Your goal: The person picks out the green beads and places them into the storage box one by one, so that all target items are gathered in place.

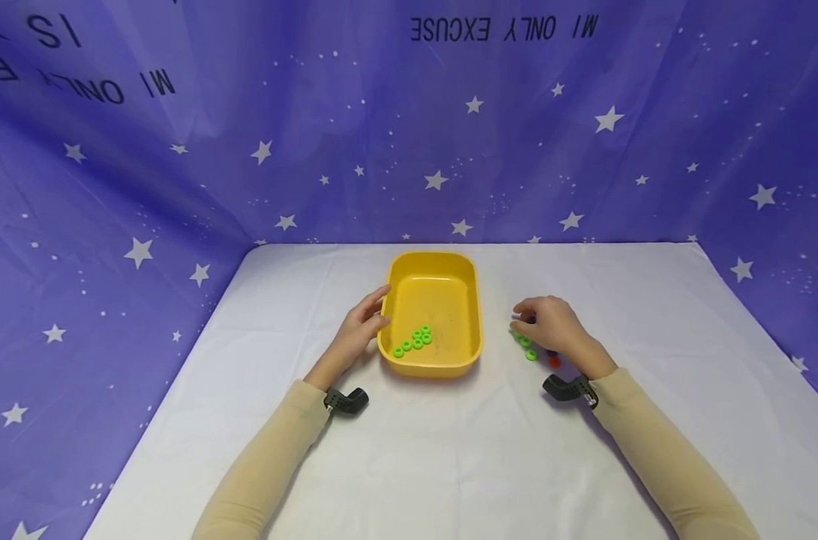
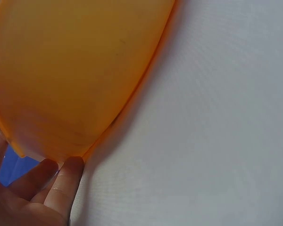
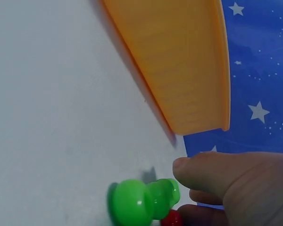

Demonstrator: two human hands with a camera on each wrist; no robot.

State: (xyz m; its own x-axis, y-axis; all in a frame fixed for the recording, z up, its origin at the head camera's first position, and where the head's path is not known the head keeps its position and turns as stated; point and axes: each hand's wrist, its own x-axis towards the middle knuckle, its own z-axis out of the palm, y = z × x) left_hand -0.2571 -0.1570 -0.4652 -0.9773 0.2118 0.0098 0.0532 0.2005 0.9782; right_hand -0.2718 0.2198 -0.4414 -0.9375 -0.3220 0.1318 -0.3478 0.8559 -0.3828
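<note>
A yellow plastic tray (image 1: 479, 315) stands in the middle of the table with several small green ring-shaped beads (image 1: 417, 343) toward its near left corner. At its left side my left hand (image 1: 356, 330) rests its fingertips against the wall and rim; the left wrist view shows the fingers (image 2: 68, 181) straight at the tray's outer wall (image 2: 85, 84). To the right of the tray, my right hand (image 1: 552, 324) hovers low over green beads (image 1: 531, 355), with thumb and fingers apart. In the right wrist view the thumb (image 3: 198, 169) lies right beside a green bead (image 3: 132, 202), a red bead (image 3: 172, 218) below.
A white cloth (image 1: 449, 457) covers the table. Purple curtains with white stars (image 1: 436, 180) stand behind and at both sides. Beneath the right hand lies a red piece (image 1: 554, 361), with dark bits partly hidden by the hand. Each wrist wears a black camera mount (image 1: 347, 400).
</note>
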